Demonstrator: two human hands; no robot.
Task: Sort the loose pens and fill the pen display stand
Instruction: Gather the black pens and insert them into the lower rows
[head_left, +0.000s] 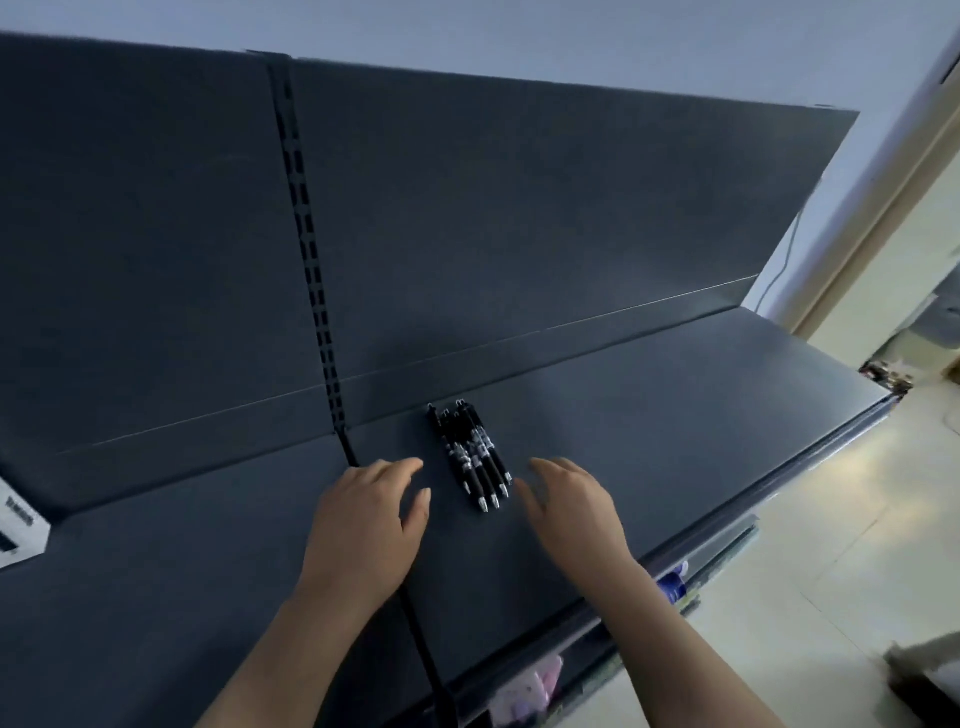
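The dark grey, flat metal shelf (701, 395) has its front edge running diagonally up to the right, with pale floor tiles (831, 545) beyond it. Bare shelf surface extends on both sides of the hands. A matt grey back panel (519, 208) rises behind, divided by a black slotted upright strip (310, 249).

A small bundle of black retractable pens (475, 452), with white printing on the barrels and silver tips, lies on the shelf near the back panel. The tips point toward the person.

The left hand (371, 519) sits just left of the pens, the right hand (574, 514) just right of them. Both have relaxed, spread fingers and hold nothing.
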